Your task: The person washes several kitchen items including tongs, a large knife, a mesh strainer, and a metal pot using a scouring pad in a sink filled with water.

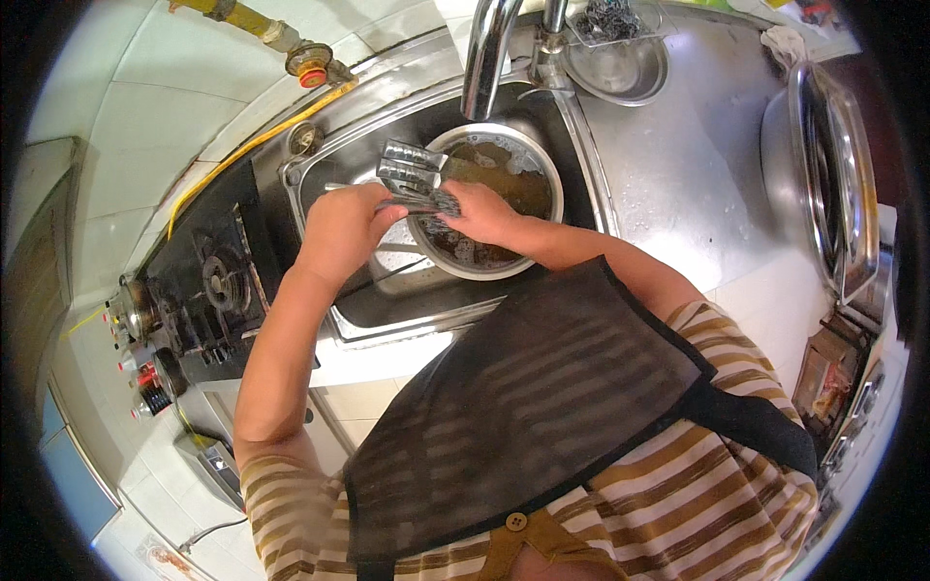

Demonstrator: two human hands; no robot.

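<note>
My left hand [345,225] grips a slim metal utensil [408,206] above the left rim of a round steel basin [558,190]. My right hand [479,212] is closed around a dark steel-wool scourer [446,202], which it presses against the utensil. Just beyond the hands is a shiny slotted metal piece [408,161]; whether it joins the held utensil, I cannot tell. Brownish water with suds [501,174] fills the basin, which stands in a steel sink [436,319]. My fingers hide part of the utensil.
A chrome faucet [488,65] hangs over the sink's far side. Right of it sit a steel bowl [617,80] and another scourer [610,20] in a clear dish. A large steel pot [781,156] stands on the right counter. Left lies a black gas stove [221,283].
</note>
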